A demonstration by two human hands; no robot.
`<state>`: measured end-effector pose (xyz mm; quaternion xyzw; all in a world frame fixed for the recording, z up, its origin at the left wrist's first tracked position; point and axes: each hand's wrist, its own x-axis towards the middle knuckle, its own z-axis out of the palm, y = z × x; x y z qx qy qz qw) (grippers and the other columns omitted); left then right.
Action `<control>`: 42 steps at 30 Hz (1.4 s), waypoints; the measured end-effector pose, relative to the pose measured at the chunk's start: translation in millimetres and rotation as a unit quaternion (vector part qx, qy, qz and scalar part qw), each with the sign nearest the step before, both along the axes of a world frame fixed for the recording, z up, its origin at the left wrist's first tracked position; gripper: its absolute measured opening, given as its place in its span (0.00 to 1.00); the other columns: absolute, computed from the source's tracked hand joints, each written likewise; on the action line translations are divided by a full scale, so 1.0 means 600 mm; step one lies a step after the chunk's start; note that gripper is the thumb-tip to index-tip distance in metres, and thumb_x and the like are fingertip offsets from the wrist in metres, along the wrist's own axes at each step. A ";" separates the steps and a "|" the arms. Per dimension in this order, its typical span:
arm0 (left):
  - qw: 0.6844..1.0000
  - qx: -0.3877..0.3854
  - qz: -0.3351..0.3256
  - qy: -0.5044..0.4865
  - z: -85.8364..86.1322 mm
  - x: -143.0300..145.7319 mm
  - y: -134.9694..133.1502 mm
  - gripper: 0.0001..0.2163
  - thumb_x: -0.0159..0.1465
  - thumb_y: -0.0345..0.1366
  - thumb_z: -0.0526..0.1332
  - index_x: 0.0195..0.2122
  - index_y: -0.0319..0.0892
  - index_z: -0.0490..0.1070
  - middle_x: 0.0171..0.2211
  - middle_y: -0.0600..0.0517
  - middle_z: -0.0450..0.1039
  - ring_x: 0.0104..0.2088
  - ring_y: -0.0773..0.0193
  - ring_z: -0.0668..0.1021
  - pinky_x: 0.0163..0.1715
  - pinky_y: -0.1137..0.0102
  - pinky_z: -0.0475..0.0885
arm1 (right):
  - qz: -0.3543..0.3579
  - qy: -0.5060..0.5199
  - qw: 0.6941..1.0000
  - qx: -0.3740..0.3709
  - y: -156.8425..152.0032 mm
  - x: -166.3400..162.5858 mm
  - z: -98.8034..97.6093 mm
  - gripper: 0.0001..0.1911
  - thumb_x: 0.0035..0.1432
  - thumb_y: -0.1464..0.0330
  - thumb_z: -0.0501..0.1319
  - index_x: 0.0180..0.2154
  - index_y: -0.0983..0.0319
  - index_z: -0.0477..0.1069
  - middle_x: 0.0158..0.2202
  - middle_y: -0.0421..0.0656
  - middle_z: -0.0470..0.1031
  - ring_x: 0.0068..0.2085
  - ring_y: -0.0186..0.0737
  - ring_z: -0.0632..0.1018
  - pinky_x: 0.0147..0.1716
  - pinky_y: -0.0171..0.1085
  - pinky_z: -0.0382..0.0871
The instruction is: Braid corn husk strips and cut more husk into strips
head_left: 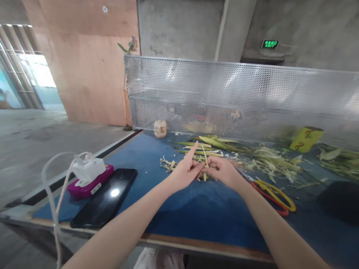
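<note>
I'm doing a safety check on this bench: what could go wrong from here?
The thin pale strip where the left hand and right hand meet might tear if bent sharply. The black phone lies near the edge of the table, so a bump could push it off. White cables running to the purple device hang over the edge and could snag.

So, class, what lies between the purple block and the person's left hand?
In the head view, a black phone lies next to the purple block, then blue tabletop, with pale curled bits close to the left hand.
</note>
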<state>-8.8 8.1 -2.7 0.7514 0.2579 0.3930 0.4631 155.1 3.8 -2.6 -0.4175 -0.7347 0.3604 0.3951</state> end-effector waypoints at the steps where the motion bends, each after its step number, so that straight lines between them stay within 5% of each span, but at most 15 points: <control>1: 1.000 -0.006 -0.012 -0.019 0.001 0.001 -0.001 0.33 0.62 0.33 0.51 0.62 0.38 0.28 0.15 0.60 0.60 0.18 0.71 0.63 0.21 0.74 0.59 | 0.010 0.014 1.000 0.003 -0.001 -0.001 0.000 0.12 0.47 0.61 0.61 0.25 0.62 0.62 0.13 0.31 0.58 0.15 0.25 0.58 0.15 0.28 0.50; 9: 0.985 0.010 -0.024 -0.170 0.001 0.012 -0.014 0.36 0.61 0.32 0.53 0.62 0.48 0.25 0.15 0.61 0.53 0.17 0.72 0.56 0.17 0.74 0.52 | 0.045 0.183 0.982 -0.015 0.000 -0.016 -0.010 0.13 0.48 0.59 0.61 0.26 0.63 0.65 0.11 0.30 0.55 0.14 0.25 0.57 0.15 0.28 0.54; 21: 0.994 0.037 0.049 -0.089 -0.011 0.004 -0.001 0.32 0.62 0.37 0.51 0.62 0.42 0.29 0.18 0.58 0.62 0.20 0.69 0.65 0.25 0.70 0.63 | 0.003 0.145 0.989 -0.027 0.006 -0.003 -0.006 0.17 0.48 0.54 0.58 0.25 0.63 0.66 0.11 0.32 0.56 0.14 0.25 0.55 0.14 0.29 0.47; 27: 0.983 0.080 0.124 -0.105 -0.021 0.012 0.004 0.40 0.56 0.39 0.60 0.62 0.40 0.32 0.34 0.50 0.65 0.33 0.66 0.68 0.30 0.70 0.65 | -0.058 0.163 0.985 0.003 0.005 -0.006 -0.003 0.16 0.46 0.58 0.61 0.30 0.64 0.73 0.13 0.32 0.51 0.16 0.25 0.52 0.16 0.31 0.43; 33: 0.980 -0.038 0.066 -0.184 -0.021 0.021 0.006 0.39 0.56 0.36 0.60 0.62 0.39 0.34 0.33 0.51 0.69 0.34 0.67 0.71 0.38 0.68 0.65 | -0.038 0.224 0.972 -0.067 -0.004 -0.023 -0.001 0.18 0.39 0.58 0.66 0.31 0.64 0.71 0.12 0.30 0.55 0.15 0.23 0.53 0.14 0.29 0.44; 42: 0.951 -0.167 -0.007 -0.261 -0.014 0.025 0.003 0.36 0.52 0.35 0.64 0.59 0.36 0.47 0.23 0.58 0.70 0.26 0.71 0.74 0.33 0.73 0.67 | -0.043 0.290 0.951 -0.100 -0.005 -0.028 -0.003 0.16 0.36 0.60 0.68 0.25 0.63 0.69 0.15 0.35 0.65 0.15 0.24 0.59 0.13 0.28 0.46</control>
